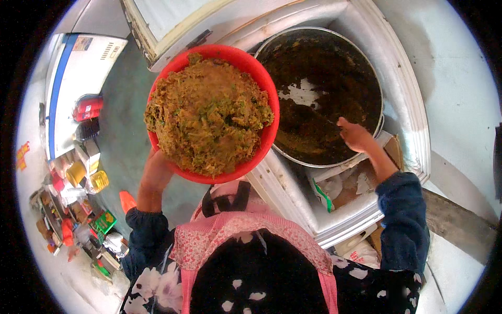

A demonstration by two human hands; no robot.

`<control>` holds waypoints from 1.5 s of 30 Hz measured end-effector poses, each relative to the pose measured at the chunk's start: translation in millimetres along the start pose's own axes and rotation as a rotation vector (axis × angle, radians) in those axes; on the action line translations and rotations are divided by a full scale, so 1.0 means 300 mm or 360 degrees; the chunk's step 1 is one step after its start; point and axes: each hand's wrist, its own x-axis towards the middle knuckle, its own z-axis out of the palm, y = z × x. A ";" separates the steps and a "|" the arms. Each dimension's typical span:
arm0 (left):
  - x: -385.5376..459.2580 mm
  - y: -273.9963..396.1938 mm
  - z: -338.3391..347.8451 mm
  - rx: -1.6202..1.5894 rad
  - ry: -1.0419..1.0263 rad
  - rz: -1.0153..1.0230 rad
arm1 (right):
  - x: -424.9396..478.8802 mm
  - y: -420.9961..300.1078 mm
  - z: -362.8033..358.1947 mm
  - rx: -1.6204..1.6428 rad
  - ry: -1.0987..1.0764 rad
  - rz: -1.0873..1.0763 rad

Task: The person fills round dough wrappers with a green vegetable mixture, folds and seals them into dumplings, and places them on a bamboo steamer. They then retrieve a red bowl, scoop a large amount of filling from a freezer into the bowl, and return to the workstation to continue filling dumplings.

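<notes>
My left hand (pixel 157 168) grips the lower left rim of a red plastic basin (pixel 273 129), its fingers hidden beneath it. A heaped brownish-green minced food mixture (pixel 211 117) fills the basin above its rim. To the right, a large round metal pot (pixel 379 90) sits inside an open chest freezer (pixel 408 98). Dark residue coats the pot's inside, with a pale bare patch on its bottom. My right hand (pixel 355 135) is over the pot's lower right part, its fingers curled. A faint thin line runs from the fingers into the pot; whether it is a utensil handle is unclear.
The freezer's raised lid (pixel 176 27) stands beyond the basin. Beside the pot, a cardboard box (pixel 353 184) holds plastic wrapping. On the left are a white cabinet (pixel 78 86), a red container (pixel 88 108), a yellow oil bottle (pixel 98 181) and floor clutter. A wooden plank (pixel 459 223) lies at right.
</notes>
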 end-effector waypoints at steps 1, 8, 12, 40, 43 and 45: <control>0.008 -0.004 -0.006 0.0019 0.0020 0.0017 | 0.037 -0.064 0.039 -0.0081 -0.0090 0.0155; -0.008 -0.049 -0.130 0.0283 0.0078 0.0030 | 0.270 -0.255 0.214 -0.0097 -0.0033 0.0160; -0.008 0.000 0.022 0.0041 0.0053 0.0047 | 0.194 -0.141 0.104 -0.0199 -0.0082 0.0084; -0.062 -0.020 -0.018 0.0276 0.0288 -0.0056 | 0.393 0.064 0.083 -0.0533 0.0398 -0.0250; -0.061 -0.014 -0.086 0.0387 0.0166 -0.0054 | 0.446 0.189 0.036 -0.0555 0.0289 0.0071; -0.067 -0.021 -0.112 0.0221 0.0143 -0.0078 | 0.536 0.252 0.096 -0.0486 0.0205 0.0209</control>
